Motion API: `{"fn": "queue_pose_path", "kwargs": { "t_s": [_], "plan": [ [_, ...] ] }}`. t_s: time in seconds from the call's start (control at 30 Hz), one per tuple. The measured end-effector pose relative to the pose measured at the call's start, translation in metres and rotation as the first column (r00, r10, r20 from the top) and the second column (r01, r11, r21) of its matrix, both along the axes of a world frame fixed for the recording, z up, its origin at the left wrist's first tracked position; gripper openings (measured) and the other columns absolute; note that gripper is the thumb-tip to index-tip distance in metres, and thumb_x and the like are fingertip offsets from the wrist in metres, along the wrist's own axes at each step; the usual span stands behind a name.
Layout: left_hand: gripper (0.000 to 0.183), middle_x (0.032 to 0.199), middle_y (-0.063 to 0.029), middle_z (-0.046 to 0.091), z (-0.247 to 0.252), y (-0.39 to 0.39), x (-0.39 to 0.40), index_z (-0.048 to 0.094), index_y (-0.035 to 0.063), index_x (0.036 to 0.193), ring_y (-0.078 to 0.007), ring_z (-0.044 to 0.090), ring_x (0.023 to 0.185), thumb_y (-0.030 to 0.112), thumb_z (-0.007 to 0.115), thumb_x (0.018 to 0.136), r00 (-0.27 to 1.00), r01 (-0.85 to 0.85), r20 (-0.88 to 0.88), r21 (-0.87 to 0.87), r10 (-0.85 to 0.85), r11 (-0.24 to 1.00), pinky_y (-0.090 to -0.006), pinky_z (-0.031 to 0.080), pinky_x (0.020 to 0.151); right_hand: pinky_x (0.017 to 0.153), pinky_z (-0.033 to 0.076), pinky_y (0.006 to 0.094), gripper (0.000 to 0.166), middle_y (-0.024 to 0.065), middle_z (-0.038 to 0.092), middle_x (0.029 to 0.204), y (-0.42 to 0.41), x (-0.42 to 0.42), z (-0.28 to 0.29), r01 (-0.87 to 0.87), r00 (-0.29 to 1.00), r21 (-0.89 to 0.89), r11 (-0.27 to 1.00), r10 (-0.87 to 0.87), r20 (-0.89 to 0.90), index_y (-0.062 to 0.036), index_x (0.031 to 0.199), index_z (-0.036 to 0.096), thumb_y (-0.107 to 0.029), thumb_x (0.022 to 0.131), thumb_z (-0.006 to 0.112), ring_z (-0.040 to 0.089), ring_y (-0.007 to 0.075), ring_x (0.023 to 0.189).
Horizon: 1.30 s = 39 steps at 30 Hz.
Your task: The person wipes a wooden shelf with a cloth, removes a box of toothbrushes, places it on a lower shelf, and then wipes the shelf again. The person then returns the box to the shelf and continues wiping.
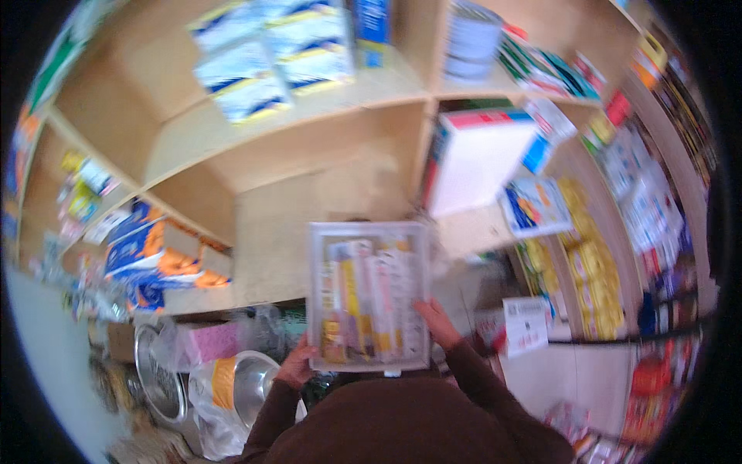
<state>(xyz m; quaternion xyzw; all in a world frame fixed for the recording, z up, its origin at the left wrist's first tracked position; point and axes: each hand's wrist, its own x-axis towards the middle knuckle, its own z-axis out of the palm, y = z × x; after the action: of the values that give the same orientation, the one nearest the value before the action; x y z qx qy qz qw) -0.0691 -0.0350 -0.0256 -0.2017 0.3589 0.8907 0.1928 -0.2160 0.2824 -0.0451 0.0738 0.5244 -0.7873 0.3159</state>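
Note:
Between my two hands is a clear plastic tray-like box (427,278) with a pale rim, held in front of my body. Several slim packages (362,301), white, yellow and pink, stand or lie side by side inside it; blur hides what they are. My left hand (297,362) grips the box at its lower left corner. On the right side, my right hand (439,322) holds the edge, fingers against the wall. Just beyond the box lies the bare board of a wooden shelf compartment (278,232).
White, blue and yellow cartons (249,69) are stacked on the upper shelf. A large white box (484,162) stands in the right compartment. Orange-and-blue packages (156,255) sit at left. Below are metal basins (255,383) and a pink box (214,342). A white sign (524,327) hangs at right.

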Motion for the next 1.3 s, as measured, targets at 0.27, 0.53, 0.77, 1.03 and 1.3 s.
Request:
{"fn": "queue_pose_path", "kwargs": {
  "t_s": [0.27, 0.53, 0.77, 1.03, 1.3],
  "plan": [
    [0.071, 0.132, -0.0073, 0.045, 0.042, 0.016, -0.019, 0.029, 0.0145, 0.140, -0.0249, 0.048, 0.117, 0.026, 0.066, 0.080, 0.998, 0.001, 0.060, 0.022, -0.002, 1.000, -0.0439, 0.043, 0.096, 0.089, 0.044, 0.0304, 0.043, 0.0073, 0.054, 0.118, 0.018, 0.003, 0.036, 0.096, 0.987, -0.022, 0.995, -0.098, -0.127, 0.0000, 0.130, 0.039, -0.016, 0.091, 0.049, 0.052, 0.0165, 0.105],
    [0.065, 0.124, -0.0110, 0.050, 0.037, 0.013, -0.039, 0.034, 0.0065, 0.135, -0.0249, 0.052, 0.112, 0.019, 0.060, 0.076, 0.998, 0.060, -0.024, -0.116, -0.063, 0.991, -0.0399, 0.044, 0.093, 0.096, 0.042, 0.0362, 0.063, 0.0107, 0.049, 0.127, 0.024, 0.013, 0.022, 0.111, 0.985, -0.116, 0.987, -0.125, -0.122, -0.0034, 0.138, 0.031, -0.002, 0.078, 0.053, 0.050, 0.0211, 0.113],
    [0.065, 0.125, -0.0117, 0.049, 0.084, 0.088, -0.092, 0.034, 0.0034, 0.135, -0.0245, 0.051, 0.112, 0.020, 0.059, 0.077, 0.911, 0.327, -0.138, -0.332, -0.389, 0.885, -0.0372, 0.041, 0.096, 0.092, 0.044, 0.0347, 0.062, 0.0102, 0.055, 0.118, 0.073, 0.071, -0.004, 0.590, 0.806, -0.142, 0.795, -0.573, 0.147, -0.0015, 0.132, 0.038, 0.005, 0.072, 0.049, 0.055, 0.0228, 0.107],
    [0.054, 0.125, -0.0115, 0.049, 0.003, 0.206, -0.156, 0.032, 0.0013, 0.137, -0.0205, 0.052, 0.110, 0.021, 0.051, 0.091, 0.588, 0.693, -0.049, -0.484, -0.807, 0.534, -0.0324, 0.042, 0.093, 0.089, 0.047, 0.0375, 0.046, 0.0126, 0.057, 0.110, 0.151, 0.158, -0.042, 0.916, 0.402, -0.076, 0.395, -0.888, 0.226, 0.0001, 0.121, 0.045, 0.004, 0.075, 0.044, 0.057, 0.0241, 0.100],
    [0.051, 0.127, -0.0036, 0.046, -0.119, 0.373, -0.194, 0.022, 0.0247, 0.144, -0.0206, 0.054, 0.106, 0.032, 0.043, 0.097, 0.149, 0.954, 0.258, -0.291, -0.955, 0.070, -0.0440, 0.055, 0.070, 0.077, 0.050, 0.0367, 0.041, 0.0090, 0.058, 0.100, 0.229, 0.215, -0.173, 0.985, -0.027, 0.172, 0.015, -0.971, 0.239, -0.0021, 0.112, 0.050, 0.002, 0.072, 0.046, 0.058, 0.0222, 0.088]
  ]
}}
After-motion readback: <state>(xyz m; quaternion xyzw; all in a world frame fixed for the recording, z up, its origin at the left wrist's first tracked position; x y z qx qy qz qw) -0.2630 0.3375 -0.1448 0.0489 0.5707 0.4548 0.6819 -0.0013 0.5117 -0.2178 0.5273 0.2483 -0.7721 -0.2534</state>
